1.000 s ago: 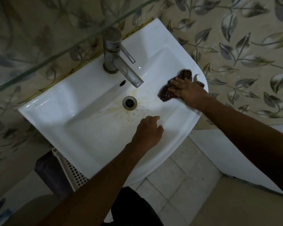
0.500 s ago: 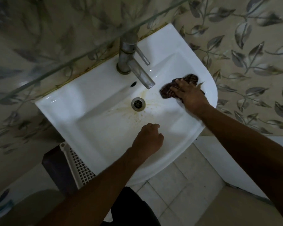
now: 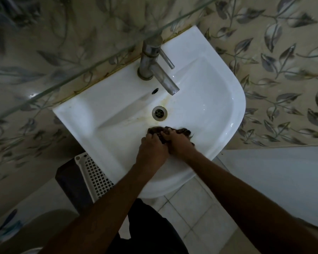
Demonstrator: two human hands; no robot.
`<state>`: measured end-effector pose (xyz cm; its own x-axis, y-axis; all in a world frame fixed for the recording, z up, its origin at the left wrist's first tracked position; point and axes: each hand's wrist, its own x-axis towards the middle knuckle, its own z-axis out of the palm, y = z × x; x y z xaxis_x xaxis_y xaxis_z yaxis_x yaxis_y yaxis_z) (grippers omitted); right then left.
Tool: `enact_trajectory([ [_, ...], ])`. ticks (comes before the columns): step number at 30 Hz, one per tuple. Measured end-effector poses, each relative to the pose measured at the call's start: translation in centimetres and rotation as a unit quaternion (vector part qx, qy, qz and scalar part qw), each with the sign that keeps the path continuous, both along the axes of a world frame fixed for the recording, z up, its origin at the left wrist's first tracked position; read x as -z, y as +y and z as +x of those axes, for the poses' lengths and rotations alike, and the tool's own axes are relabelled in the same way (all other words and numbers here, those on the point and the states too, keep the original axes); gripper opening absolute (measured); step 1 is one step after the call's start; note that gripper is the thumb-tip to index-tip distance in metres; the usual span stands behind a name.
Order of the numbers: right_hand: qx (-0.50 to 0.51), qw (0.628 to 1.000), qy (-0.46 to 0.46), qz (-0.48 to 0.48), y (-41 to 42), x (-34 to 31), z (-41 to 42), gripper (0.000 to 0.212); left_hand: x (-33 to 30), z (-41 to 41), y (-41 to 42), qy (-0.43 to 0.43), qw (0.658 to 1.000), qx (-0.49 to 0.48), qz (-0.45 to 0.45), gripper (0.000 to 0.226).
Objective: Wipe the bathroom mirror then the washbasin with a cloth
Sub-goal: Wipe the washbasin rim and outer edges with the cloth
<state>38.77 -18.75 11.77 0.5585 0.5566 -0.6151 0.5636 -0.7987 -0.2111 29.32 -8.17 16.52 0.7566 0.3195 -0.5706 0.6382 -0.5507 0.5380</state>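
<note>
A white washbasin (image 3: 218, 99) hangs on the tiled wall, with yellowish stains around its drain (image 3: 159, 112). A dark checked cloth (image 3: 155, 130) lies bunched in the bowl just in front of the drain. Both hands are on it side by side: my left hand (image 3: 151, 150) grips its left part, and my right hand (image 3: 180, 143) grips its right part. Most of the cloth is hidden under my fingers.
A steel mixer tap (image 3: 155, 65) stands at the basin's back, spout over the bowl. A glass shelf edge (image 3: 92, 70) runs diagonally above. A white perforated basket (image 3: 94, 176) sits under the basin's left side. Tiled floor (image 3: 195, 209) lies below.
My right hand has dragged the cloth from the basin's right side down to the front of the drain. My left hand has joined it on the cloth.
</note>
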Motion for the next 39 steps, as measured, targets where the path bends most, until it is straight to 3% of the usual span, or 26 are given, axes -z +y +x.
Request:
enact_trajectory([
  [5,0.057,0.998,-0.010,0.014,-1.4,-0.1,2.0,0.072,-0.3,-1.3,1.4,0.000,1.000,0.020,0.024,0.033],
  [10,0.119,0.989,-0.083,-0.030,-1.1,-1.1,2.1,0.061,-0.7,-2.8,2.6,-0.006,0.999,0.025,0.044,0.030],
  [15,0.112,0.992,0.014,0.050,3.4,-1.0,-5.0,0.060,-1.1,-3.4,3.6,-0.032,0.996,0.037,0.081,0.027],
  [19,0.112,0.981,0.053,0.150,5.0,-2.5,-8.9,0.042,-1.3,-3.4,4.6,-0.087,0.995,-0.001,0.050,0.031],
  [25,0.177,0.982,-0.018,0.067,4.6,-2.6,-8.1,0.058,-2.5,-6.2,6.3,-0.147,0.989,-0.019,0.023,0.040],
  [32,0.162,0.960,0.067,0.218,10.1,-5.6,-12.2,0.020,-4.1,-6.9,8.0,-0.157,0.986,-0.031,0.038,0.038],
  [34,0.179,0.951,0.060,0.243,10.7,-5.5,-11.8,0.017,-4.1,-6.6,8.5,-0.188,0.979,-0.049,0.063,0.036],
  [39,0.244,0.928,0.026,0.279,11.7,-3.3,-9.8,0.019,-3.5,-5.8,9.1,-0.170,0.981,-0.029,0.091,0.035],
])
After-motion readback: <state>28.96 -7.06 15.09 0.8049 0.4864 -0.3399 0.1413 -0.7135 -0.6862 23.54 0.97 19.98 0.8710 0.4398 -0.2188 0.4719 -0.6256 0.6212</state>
